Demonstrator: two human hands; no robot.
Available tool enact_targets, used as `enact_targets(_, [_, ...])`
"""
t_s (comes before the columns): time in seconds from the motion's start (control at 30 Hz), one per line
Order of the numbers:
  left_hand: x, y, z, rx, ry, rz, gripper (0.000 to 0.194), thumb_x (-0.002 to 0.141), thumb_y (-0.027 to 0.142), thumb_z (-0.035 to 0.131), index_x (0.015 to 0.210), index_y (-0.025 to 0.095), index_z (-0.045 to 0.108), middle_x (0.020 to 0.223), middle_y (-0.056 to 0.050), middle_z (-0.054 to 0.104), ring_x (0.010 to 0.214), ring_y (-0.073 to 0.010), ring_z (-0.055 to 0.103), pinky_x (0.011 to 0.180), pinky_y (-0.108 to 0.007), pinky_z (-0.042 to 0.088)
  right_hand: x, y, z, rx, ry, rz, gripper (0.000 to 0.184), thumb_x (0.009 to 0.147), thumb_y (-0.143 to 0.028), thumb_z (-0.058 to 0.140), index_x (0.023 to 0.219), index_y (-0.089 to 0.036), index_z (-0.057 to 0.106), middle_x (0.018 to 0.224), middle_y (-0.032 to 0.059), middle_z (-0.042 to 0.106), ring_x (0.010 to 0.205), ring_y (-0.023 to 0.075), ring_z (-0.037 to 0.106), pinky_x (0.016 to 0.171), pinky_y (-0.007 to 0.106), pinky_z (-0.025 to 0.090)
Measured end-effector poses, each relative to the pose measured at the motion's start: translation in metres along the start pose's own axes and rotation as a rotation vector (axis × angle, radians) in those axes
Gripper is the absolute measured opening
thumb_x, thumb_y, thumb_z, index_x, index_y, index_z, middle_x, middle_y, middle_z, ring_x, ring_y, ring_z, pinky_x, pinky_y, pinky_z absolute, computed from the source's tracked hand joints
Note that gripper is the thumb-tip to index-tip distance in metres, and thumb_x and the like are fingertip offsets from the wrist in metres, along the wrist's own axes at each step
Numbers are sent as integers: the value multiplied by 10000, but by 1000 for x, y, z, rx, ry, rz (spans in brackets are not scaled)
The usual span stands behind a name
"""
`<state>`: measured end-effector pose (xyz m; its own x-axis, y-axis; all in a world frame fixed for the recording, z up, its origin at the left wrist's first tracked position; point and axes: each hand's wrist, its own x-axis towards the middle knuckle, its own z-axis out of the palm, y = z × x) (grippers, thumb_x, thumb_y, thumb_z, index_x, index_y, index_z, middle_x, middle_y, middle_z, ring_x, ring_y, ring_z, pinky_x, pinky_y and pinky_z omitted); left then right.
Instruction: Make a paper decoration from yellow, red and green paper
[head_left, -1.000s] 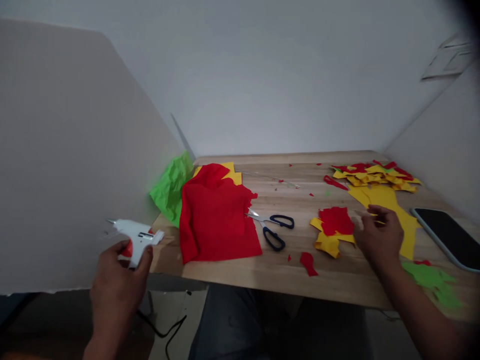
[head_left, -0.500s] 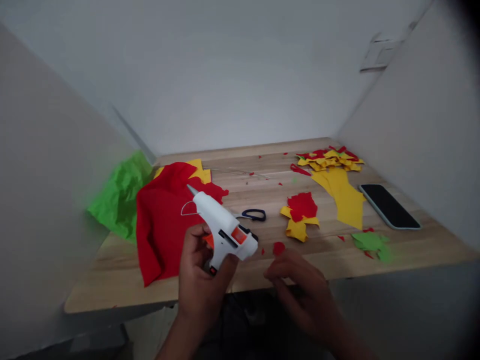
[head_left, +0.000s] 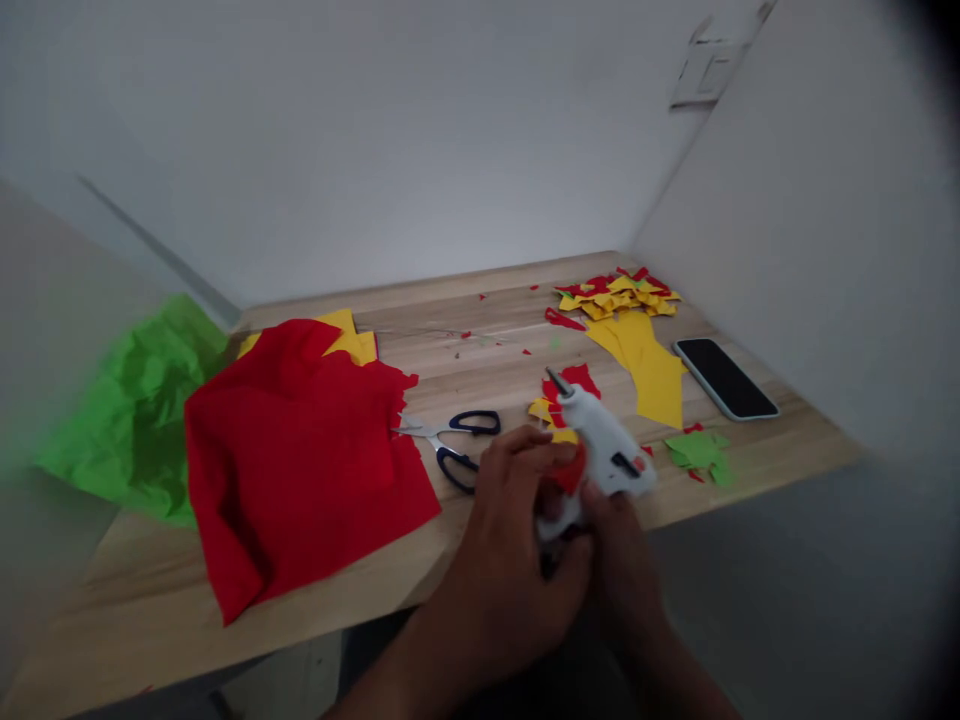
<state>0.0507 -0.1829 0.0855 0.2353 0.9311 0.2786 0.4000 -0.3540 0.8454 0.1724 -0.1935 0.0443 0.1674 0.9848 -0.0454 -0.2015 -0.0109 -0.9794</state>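
Observation:
A white hot glue gun is between my two hands above the table's front edge, its metal nozzle tilted up and left. My left hand is closed round the handle and trigger area from the left. My right hand grips the gun's lower body from the right, slightly blurred. At my left fingertips shows a red-orange part; whether it is the trigger or a felt scrap, I cannot tell. Behind the nozzle lies a red felt piece on yellow felt, partly hidden. Scissors lie open beside my left hand.
A large red felt sheet covers the table's left part, next to crumpled green material. Toward the right are yellow felt strips, a pile of red and yellow cutouts, a phone and green scraps.
The glue gun has moved right, from my left hand alone to both hands. My right hand has come onto it. The view has shifted, and the scissors now show fully.

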Motion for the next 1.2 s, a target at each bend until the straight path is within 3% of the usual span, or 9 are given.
enact_targets(0.07, [22, -8, -5, -10, -136, -11, 409, 797, 229, 660, 1183, 263, 529, 1207, -79, 613, 1102, -226, 597, 915, -372, 521, 9, -5, -23, 142, 168, 67, 259, 862, -497, 591, 899, -245, 640, 540, -45, 515, 459, 149, 550, 431, 253, 459])
enact_targets(0.17, [62, -36, -2, 118, -119, -34, 101, 884, 247, 555, 974, 230, 597, 952, -25, 680, 865, -178, 629, 825, -340, 508, 15, -7, -65, 171, 272, 101, 264, 809, -461, 676, 924, -226, 640, 506, -79, 437, 408, 119, 487, 396, 224, 404])
enact_targets(0.33, [107, -86, 40, 464, -270, 155, 206, 868, 230, 568, 1058, 207, 644, 1123, -77, 655, 1056, -240, 586, 931, -397, 462, 12, -3, -102, -25, 303, 148, 349, 836, -531, 648, 911, -190, 640, 511, -53, 481, 402, 123, 486, 376, 231, 380])
enact_targets(0.5, [132, -98, 67, 629, -250, 26, 529, 844, 406, 642, 1314, 188, 535, 1276, -121, 615, 1182, -300, 539, 964, -418, 445, 9, 5, -97, -228, 290, 207, 474, 805, -630, 644, 917, -169, 628, 520, -38, 533, 396, 107, 498, 385, 207, 372])
enact_targets(0.7, [134, -97, 55, 632, -419, -133, 218, 845, 289, 569, 1028, 224, 670, 1035, -73, 723, 945, -252, 663, 739, -328, 471, 10, 12, -91, -340, 200, 224, 524, 767, -686, 648, 826, -167, 615, 560, -19, 569, 406, 97, 511, 387, 202, 388])
enact_targets(0.9, [143, -102, 29, 683, -188, -212, 205, 883, 286, 489, 1009, 236, 643, 966, -60, 713, 899, -241, 649, 718, -331, 453, 8, 9, -98, -382, 191, 192, 509, 805, -666, 616, 878, -163, 626, 580, -21, 568, 414, 98, 514, 390, 208, 389])
enact_targets(1.03, [135, -102, 22, 708, -100, 49, 231, 866, 178, 494, 1061, 206, 614, 1093, -84, 663, 1031, -243, 593, 862, -364, 437, 16, 4, -102, -472, 185, 196, 509, 796, -660, 615, 882, -159, 624, 585, -11, 579, 419, 115, 516, 383, 227, 387])
enact_targets(1.1, [123, -105, 25, 654, -183, 187, 229, 882, 219, 522, 1088, 224, 620, 1133, -71, 646, 1078, -240, 564, 904, -371, 423, 25, -2, -100, -567, 199, 187, 512, 791, -659, 604, 862, -153, 636, 508, -23, 543, 401, 126, 498, 380, 236, 377])
enact_targets(1.2, [108, -114, 33, 638, -314, 238, 379, 871, 398, 603, 1223, 256, 600, 1208, -66, 623, 1130, -270, 527, 934, -420, 408, 45, -13, -96, -754, 163, 172, 482, 823, -623, 562, 793, -151, 654, 419, -23, 507, 407, 139, 503, 423, 246, 389])
